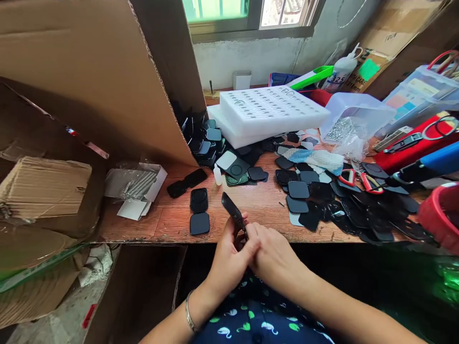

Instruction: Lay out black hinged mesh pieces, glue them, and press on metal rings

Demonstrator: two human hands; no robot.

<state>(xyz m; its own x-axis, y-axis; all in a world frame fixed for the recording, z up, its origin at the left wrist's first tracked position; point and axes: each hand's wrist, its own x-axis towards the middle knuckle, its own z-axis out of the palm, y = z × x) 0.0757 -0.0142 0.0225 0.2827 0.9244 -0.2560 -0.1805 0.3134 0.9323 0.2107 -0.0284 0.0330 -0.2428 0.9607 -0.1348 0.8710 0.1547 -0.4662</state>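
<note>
2 hands [229, 260] [274, 258], 1 black plate [234, 212], 2 white foam trays [268, 109] [229, 130], 1 glue bottle [340, 72].

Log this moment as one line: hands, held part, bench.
left hand: grips flat black rectangular plastic piece | right hand: pinches its lower end | piece: tilted, above wooden bench edge | nearby: black square pad

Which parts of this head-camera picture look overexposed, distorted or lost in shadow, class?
Head view: the window is blown out; daylight falls on the white foam tray; straight edges such as the cardboard sheet bow near the frame's sides; under the table edge it is dark; both hands stay sharp.
</note>
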